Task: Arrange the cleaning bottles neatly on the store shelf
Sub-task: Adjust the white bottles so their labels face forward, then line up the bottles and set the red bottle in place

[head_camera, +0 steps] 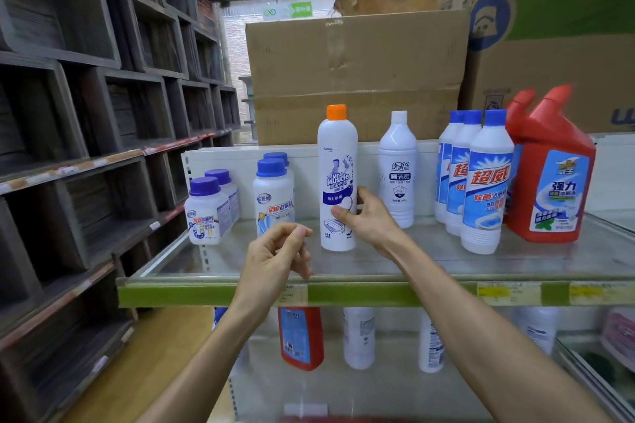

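right hand [366,216] grips the lower body of the upright orange-capped white bottle [337,178], thumb on its front, bottle standing on the glass shelf [429,261] between the purple-capped jars [274,192] and a plain white bottle [398,172]. left hand [275,257] hovers just beside it, fingers loosely curled, holding nothing.
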`<act>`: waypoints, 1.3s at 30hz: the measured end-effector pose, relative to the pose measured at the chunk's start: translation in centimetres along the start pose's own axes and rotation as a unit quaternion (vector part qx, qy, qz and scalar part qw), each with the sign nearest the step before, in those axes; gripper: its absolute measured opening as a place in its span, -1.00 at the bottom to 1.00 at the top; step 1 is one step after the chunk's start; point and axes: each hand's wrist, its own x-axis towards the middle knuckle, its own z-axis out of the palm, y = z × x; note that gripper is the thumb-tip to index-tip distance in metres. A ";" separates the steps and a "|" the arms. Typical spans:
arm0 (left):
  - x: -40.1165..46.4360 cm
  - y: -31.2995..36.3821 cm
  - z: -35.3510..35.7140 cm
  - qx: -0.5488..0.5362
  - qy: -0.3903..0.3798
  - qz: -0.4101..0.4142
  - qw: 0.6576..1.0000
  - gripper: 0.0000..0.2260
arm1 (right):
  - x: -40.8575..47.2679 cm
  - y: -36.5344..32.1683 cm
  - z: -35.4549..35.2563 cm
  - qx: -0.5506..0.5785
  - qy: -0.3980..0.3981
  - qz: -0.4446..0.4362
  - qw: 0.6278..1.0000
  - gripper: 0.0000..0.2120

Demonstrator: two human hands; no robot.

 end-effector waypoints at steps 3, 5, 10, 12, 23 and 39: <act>-0.4 -0.2 -0.1 0.011 -0.016 0.004 1.000 -0.85 | -0.2 0.0 0.2 -0.012 0.008 0.011 1.000 -0.59; -0.9 -0.2 -0.2 0.024 -0.024 0.011 0.999 -0.85 | -0.4 -0.2 0.1 -0.034 0.020 0.018 0.999 -0.57; -2.3 -0.6 -0.8 0.032 -0.025 0.012 0.999 -0.85 | -2.2 -0.7 0.3 -0.149 0.132 -0.053 0.979 -0.57; -2.7 -1.2 -1.2 0.030 -0.021 0.007 0.999 -0.85 | -4.0 -0.8 0.5 -0.175 0.172 -0.144 0.959 -0.75; -8.1 -8.7 -3.0 0.012 -0.016 -0.049 0.999 -0.66 | -13.5 3.1 3.0 -0.220 0.155 -0.353 0.896 -0.86; -9.7 -23.1 1.5 0.017 0.024 -0.080 0.996 -0.90 | -15.3 25.0 5.5 -0.212 0.088 -0.071 0.971 -0.84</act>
